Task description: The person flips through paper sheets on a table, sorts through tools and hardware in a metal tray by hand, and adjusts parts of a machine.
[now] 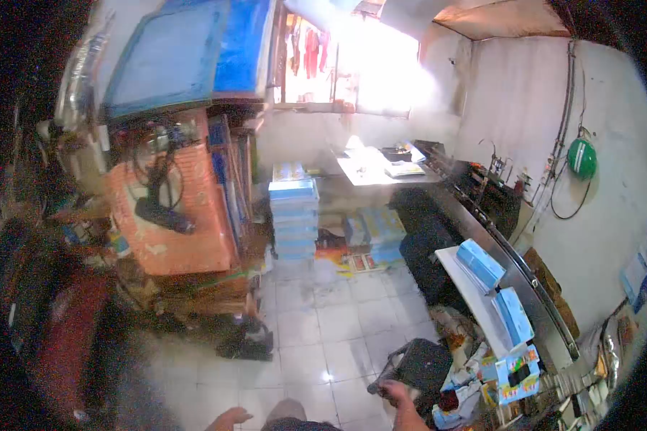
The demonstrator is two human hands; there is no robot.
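Note:
My right hand point(397, 394) is closed at the front edge of a black padded chair-like piece point(420, 365), low at the right. Blur hides just how the fingers sit on it. My left hand point(231, 416) is at the bottom edge, left of my knee point(286, 411). It holds nothing that I can see, and its fingers look loosely apart. Right of the black piece lies a heap of papers and wrappings point(464, 391). A printed sheet with a dark item on it point(517, 377) lies beyond that heap.
Blue-white paper stacks point(480, 264) lie on a long bench point(460, 280) at the right. A tall blue-white stack point(293, 219) stands on the tiled floor point(302, 323). An orange-covered pile point(172, 215) is at the left, with a dark object point(248, 341) below. A white table point(352, 169) stands under the window.

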